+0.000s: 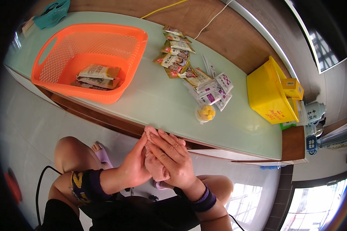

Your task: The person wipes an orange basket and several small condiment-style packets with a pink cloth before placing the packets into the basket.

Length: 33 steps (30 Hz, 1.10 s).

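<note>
A pink cloth (156, 166) lies folded between my two hands, in front of the cabinet's edge. My left hand (136, 164) holds it from the left side, with the thumb up along it. My right hand (173, 158) presses flat over its top, fingers pointing up and left. Beyond them, on the pale green glass top (150, 106), stands a small clear round container (205, 113) with yellow cubes. Behind it lie white and purple sachets (214, 93), and brown and gold food packets (175, 60) run in an overlapping row towards the wall.
At the left stands an orange plastic basket (110, 99) holding several packets (97, 75). A yellow bin (263, 95) with a yellow box (292, 88) is at the right, near a pale blue vessel (314, 112). A teal basket (53, 14) sits at the far left. Cables hang behind.
</note>
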{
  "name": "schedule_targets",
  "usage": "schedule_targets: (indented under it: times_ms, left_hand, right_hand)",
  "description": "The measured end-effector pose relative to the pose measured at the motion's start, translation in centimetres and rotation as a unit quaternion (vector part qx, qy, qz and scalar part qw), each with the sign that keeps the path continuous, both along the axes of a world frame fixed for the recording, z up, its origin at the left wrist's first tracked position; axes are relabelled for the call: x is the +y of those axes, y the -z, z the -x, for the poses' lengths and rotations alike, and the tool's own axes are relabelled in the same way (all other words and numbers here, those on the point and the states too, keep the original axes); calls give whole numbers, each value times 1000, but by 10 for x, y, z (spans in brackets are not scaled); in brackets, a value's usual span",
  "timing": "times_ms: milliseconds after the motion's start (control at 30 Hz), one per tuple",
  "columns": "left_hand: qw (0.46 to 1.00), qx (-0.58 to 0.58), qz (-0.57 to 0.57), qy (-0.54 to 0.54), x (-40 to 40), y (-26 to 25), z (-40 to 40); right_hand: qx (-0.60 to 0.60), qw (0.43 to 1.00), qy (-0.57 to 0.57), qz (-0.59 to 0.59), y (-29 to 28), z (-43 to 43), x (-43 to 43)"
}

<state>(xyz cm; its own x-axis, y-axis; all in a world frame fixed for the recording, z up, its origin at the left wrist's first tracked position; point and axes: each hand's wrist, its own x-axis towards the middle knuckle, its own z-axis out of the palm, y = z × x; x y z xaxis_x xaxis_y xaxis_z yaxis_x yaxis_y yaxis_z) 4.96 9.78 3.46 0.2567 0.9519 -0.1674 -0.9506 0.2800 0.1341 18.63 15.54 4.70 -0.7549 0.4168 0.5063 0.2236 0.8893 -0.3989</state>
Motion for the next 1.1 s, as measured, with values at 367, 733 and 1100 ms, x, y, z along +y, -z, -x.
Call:
schedule_targets:
  times_ms: [367, 733, 1100]
  left_hand:
    - [989, 14, -150, -6, -3, -8, 9]
    - [988, 85, -114, -67, -4, -32, 11]
    - [983, 154, -74, -65, -8, -30, 4]
  right_hand:
    - [32, 998, 15, -48, -2, 9, -25]
    - [58, 993, 107, -4, 9, 14, -23]
    - [29, 995, 86, -28, 5, 13, -15]
